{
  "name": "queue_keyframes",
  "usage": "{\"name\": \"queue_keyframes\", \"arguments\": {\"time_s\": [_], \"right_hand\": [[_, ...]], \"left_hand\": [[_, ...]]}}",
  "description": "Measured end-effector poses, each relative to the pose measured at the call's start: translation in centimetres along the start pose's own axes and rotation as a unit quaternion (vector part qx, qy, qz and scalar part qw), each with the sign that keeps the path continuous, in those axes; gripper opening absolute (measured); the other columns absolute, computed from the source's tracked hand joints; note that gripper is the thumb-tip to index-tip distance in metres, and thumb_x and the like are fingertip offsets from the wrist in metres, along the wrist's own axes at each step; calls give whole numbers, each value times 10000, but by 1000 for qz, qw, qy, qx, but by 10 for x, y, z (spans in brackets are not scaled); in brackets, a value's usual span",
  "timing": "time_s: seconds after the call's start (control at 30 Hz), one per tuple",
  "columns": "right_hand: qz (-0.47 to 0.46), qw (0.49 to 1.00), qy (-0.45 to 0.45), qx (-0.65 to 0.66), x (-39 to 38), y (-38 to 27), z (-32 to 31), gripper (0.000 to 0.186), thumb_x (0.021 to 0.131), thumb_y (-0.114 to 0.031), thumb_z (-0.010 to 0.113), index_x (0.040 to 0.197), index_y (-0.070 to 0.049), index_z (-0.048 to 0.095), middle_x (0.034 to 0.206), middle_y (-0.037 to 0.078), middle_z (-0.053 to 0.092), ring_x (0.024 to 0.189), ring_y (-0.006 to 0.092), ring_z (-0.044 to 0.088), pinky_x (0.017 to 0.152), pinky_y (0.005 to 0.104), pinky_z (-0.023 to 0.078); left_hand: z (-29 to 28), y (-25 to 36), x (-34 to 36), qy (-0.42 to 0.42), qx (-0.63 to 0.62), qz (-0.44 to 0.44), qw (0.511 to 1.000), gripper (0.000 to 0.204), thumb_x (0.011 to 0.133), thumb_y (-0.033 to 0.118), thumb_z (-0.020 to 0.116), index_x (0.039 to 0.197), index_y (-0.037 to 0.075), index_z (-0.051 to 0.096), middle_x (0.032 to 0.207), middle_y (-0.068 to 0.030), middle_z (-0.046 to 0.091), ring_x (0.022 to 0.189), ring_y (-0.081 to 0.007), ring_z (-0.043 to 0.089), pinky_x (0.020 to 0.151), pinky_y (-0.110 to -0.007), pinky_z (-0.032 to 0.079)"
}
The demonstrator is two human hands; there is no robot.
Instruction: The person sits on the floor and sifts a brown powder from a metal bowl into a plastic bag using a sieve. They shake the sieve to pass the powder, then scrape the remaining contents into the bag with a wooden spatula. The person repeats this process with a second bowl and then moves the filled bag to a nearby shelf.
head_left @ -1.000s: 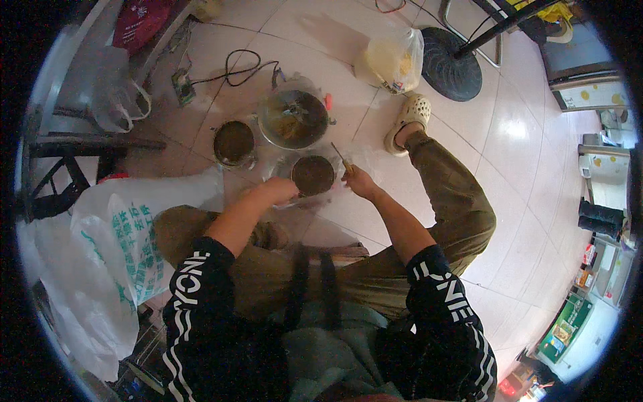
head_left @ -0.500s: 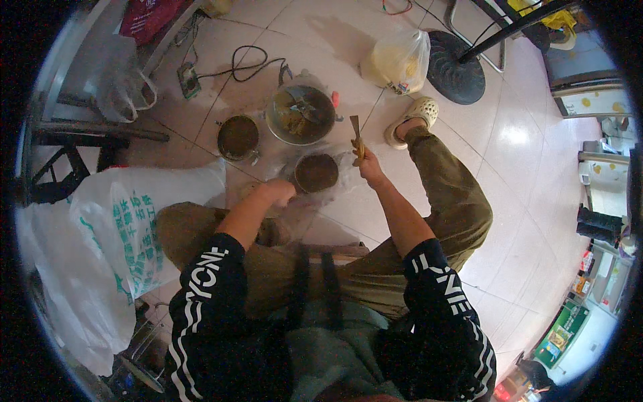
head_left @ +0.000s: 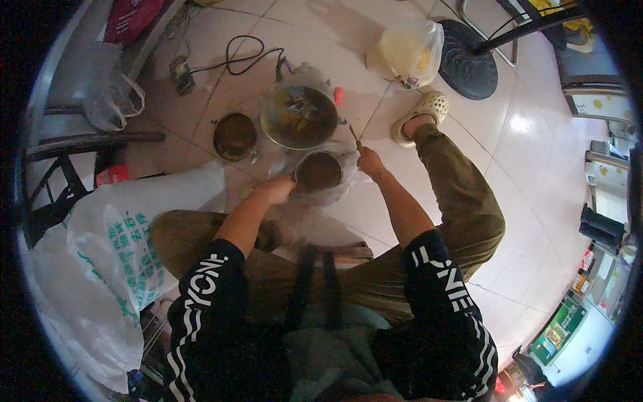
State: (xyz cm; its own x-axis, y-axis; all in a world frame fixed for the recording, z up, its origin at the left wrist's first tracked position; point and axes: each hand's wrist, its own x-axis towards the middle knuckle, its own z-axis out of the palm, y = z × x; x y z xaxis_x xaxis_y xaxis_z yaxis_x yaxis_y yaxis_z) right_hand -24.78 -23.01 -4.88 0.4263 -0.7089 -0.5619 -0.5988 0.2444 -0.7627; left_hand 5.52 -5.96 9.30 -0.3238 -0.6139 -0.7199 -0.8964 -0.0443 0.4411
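My left hand [head_left: 277, 189] is closed at the left edge of a small round pan [head_left: 318, 171], apparently on its handle. Brown powdery material covers the inside of this pan. Clear plastic, like a bag, spreads around and under it. Gripped in my right hand [head_left: 370, 164] is a slim tool [head_left: 357, 139] with a wooden-looking handle, pointing up and away; it shows edge-on, so brush or scraper is unclear. Just beyond the pan stands a metal grinder bowl [head_left: 299, 118] with blades and brown residue inside. Left of it lies a round metal lid [head_left: 234, 136], brown inside.
A power cord [head_left: 244, 57] runs from the grinder to a socket block [head_left: 182, 75]. A tied plastic bag [head_left: 410, 53] sits by a black round stand base [head_left: 469, 63]. On the left lies a large white sack [head_left: 110, 251]. My right foot wears a beige clog [head_left: 427, 115].
The tool in my right hand has turned from showing its flat face to edge-on, its tip lower. My left hand stays by the pan. The whole view has shifted slightly.
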Motion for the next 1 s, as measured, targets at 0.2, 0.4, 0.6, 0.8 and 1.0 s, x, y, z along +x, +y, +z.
{"name": "queue_keyframes", "arguments": {"time_s": [0.2,0.4,0.6,0.8,1.0], "right_hand": [[-248,954,-34,163,-74,-59,15,353,872,-46,545,1211,11,464,1009,122,625,803,232,656,644,351,553],[173,964,-74,188,-130,-95,27,283,963,-156,471,1207,-26,410,1066,169,603,770,283,651,589,406,577],[31,997,-66,-17,-120,-55,27,213,942,-153,509,1095,-18,445,939,146,618,669,248,643,549,369,559],[-87,995,-38,18,-131,-83,-13,138,873,-83,577,942,-24,473,743,72,547,521,159,543,411,286,387],[71,946,-41,314,-235,-249,-42,133,878,-59,568,985,-26,496,779,58,552,441,91,397,372,244,259]], "left_hand": [[44,-30,35,78,-151,-39,985,203,791,87,562,941,66,697,924,-191,690,859,-347,661,751,-485,524],[40,-26,30,105,-145,-22,984,177,792,122,578,895,69,711,876,-176,695,801,-352,665,722,-461,525],[-9,2,2,77,-112,-19,991,195,775,60,590,927,25,708,937,-183,698,810,-349,675,725,-444,522],[-131,-6,-53,-163,-205,111,959,273,799,12,569,1055,8,663,992,-90,703,841,-226,686,766,-360,554],[-257,-72,-88,202,-497,107,837,184,928,171,591,1068,59,634,920,-64,672,768,-146,640,714,-294,543]]}}
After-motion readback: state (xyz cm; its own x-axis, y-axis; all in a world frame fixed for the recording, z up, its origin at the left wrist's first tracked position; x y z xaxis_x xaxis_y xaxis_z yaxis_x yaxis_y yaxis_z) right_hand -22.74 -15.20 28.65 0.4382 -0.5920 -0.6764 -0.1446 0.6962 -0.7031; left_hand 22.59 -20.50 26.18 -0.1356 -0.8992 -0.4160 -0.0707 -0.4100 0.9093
